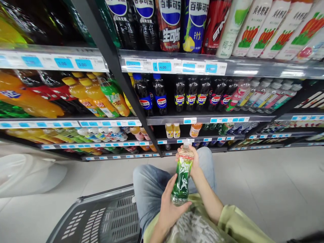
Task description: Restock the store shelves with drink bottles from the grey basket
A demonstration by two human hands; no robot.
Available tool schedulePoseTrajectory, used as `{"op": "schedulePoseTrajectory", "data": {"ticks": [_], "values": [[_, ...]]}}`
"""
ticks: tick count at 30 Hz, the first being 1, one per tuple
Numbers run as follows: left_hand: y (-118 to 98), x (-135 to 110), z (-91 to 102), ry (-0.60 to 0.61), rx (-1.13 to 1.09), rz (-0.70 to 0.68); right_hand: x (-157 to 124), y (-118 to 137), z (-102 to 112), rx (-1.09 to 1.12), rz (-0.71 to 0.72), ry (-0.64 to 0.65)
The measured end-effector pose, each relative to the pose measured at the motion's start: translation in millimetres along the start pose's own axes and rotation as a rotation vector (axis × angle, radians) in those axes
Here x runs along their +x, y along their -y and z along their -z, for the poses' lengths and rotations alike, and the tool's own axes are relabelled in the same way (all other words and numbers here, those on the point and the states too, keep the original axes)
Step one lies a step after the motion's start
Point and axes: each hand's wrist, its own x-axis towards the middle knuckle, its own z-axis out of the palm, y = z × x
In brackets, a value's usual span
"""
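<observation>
Held upright with a slight tilt in front of my knees is a clear plastic drink bottle [184, 173] with a green label and a pale cap. My right hand [194, 161] wraps round its upper part from behind, just under the cap; some of those fingers are hidden by the bottle. My left hand [169, 204] clasps the lower end, fingers along its left side and thumb under the base. Beyond the cap, small yellow-labelled bottles [172, 131] and an orange-coloured bottle [195, 130] stand on a low shelf.
Shelves of drinks span the far side, with cola bottles [161, 96] on the middle shelf and price tags along the shelf edge [215, 119]. A grey slotted shopping basket [118, 216] lies at lower left. A whitish rounded container [30, 175] stands left on the tiled floor [265, 182].
</observation>
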Motion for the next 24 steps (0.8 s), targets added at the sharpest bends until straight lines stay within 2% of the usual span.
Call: {"op": "schedulePoseTrajectory", "data": {"ticks": [8,12,16,20,24], "values": [[-12,5,-3.9,0.021,0.09,0.007,-2,6,-4,-0.018,-0.008,-0.013],[-16,2,-9.4,-0.011,0.121,0.0,-2,8,-3,-0.052,-0.031,-0.026],[-20,1,-10.0,-0.027,0.155,-0.008,-4,10,-4,-0.093,-0.037,0.032],[-22,1,-8.2,-0.012,0.113,-0.059,-5,9,-5,-0.115,-0.013,0.072],[-26,2,-7.4,0.041,0.049,-0.052,-2,6,-2,-0.031,0.006,0.074]]}}
